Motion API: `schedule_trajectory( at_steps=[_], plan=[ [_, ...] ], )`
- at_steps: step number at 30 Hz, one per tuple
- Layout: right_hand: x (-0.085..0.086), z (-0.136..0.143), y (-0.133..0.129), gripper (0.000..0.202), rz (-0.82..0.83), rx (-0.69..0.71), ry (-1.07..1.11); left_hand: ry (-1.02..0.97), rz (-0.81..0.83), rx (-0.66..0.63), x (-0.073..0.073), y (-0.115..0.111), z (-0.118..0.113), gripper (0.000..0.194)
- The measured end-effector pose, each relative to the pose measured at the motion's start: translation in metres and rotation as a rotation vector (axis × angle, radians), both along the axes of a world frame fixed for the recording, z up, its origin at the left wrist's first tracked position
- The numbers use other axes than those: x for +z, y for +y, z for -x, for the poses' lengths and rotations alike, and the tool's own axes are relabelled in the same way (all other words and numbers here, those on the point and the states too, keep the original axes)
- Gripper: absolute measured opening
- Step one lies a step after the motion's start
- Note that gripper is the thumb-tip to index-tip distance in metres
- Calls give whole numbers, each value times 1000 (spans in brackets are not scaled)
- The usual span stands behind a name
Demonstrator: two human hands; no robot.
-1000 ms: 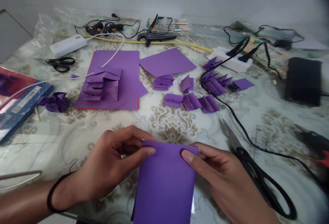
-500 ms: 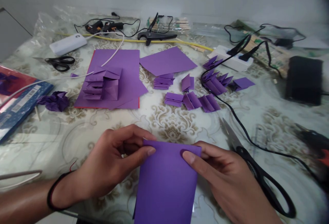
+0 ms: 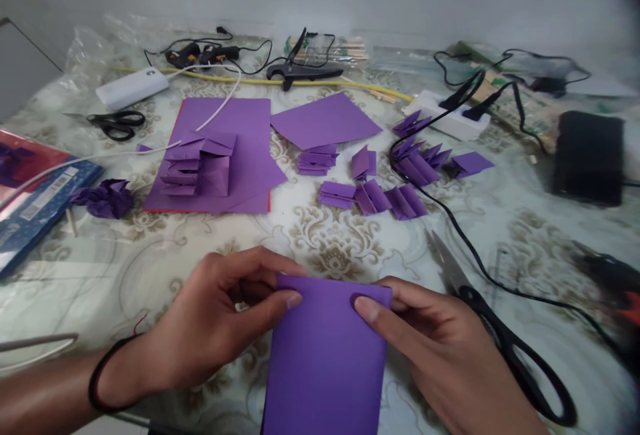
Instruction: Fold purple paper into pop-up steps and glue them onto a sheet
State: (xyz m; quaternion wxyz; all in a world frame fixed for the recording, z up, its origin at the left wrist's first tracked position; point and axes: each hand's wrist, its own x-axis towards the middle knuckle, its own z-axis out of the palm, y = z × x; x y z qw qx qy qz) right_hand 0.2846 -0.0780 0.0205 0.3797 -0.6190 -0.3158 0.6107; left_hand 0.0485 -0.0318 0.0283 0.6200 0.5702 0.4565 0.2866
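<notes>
A strip of purple paper hangs toward me at the bottom middle, its lower end out of the picture. My left hand pinches its upper left corner between thumb and fingers. At the upper right corner, my right hand grips it with the thumb on top and the fingers behind. Large black-handled scissors lie beside and partly behind my right hand. Beyond my hands, several small folded purple paper pieces sit on the table. To their left, purple sheets carry more folded pieces.
Crumpled purple paper, small scissors and a blue packet lie left. Along the back are glue guns, a black clamp-like tool and a white power strip. A black cable crosses the right side.
Both hands keep the same pinch on the purple paper. The view has shifted very slightly; otherwise nothing on the table has moved.
</notes>
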Motion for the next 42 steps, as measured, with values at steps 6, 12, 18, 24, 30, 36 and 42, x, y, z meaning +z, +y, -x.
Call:
schedule_trajectory(
  at_steps=[6, 12, 18, 24, 30, 36, 42],
  plan=[
    [-1, -2, 0, 35, -5, 22, 3, 9, 5, 18, 2, 0, -1, 12],
    [1, -1, -1, 37, -10, 24, -19, 24, 6, 4, -1, -1, 2, 18],
    [3, 0, -1, 40, 3, 36, -27, 32, -13, -4, -1, 0, 1, 16],
    [6, 2, -1, 41, 13, 33, -36, 21, -17, -8, 3, 1, 1, 10],
    [7, 2, 0, 42, 4, 32, -39, 16, -26, -16, 1, 0, 2, 10],
    [1, -3, -1, 36, 2, 76, -65, 50, -60, -34, 2, 2, 3, 11],
    [4, 1, -4, 42, 10, 91, -68, 109, -92, -143, 1, 3, 5, 20]
  ],
)
